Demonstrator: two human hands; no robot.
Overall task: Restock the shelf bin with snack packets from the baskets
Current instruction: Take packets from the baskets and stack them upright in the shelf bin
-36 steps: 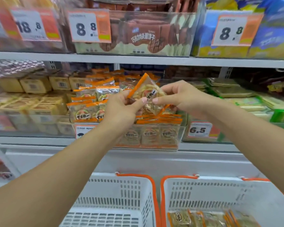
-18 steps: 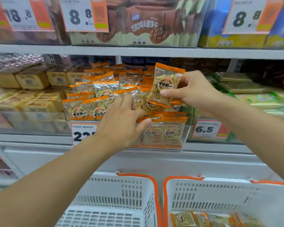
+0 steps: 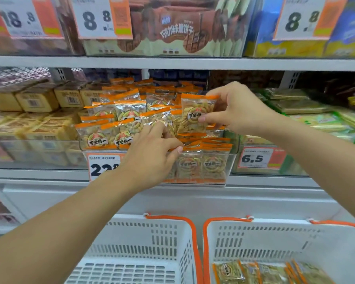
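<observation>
A clear shelf bin point(image 3: 233, 160) on the middle shelf is heaped with orange-edged snack packets point(image 3: 119, 119). My right hand point(image 3: 237, 108) pinches one upright snack packet point(image 3: 195, 114) by its right side, just above the bin's right half. My left hand point(image 3: 152, 152) lies over the packets at the bin's front, fingers spread and pressing on them, thumb at the front rim. Below stand two white baskets with orange handles: the left basket point(image 3: 143, 242) shows no packets, the right basket point(image 3: 275, 240) holds several packets point(image 3: 264, 273) at its bottom.
Beige boxed snacks point(image 3: 35, 101) fill the bin to the left, green packs point(image 3: 316, 119) the one to the right. Price tags hang on the bin fronts: 22.8 point(image 3: 103, 167) and 6.5 point(image 3: 258, 158). The shelf above point(image 3: 172, 63) carries brown biscuit packs.
My right hand has carried the packet down and slightly right toward the pile. My left hand has let go of it and settled onto the packets at the bin's front.
</observation>
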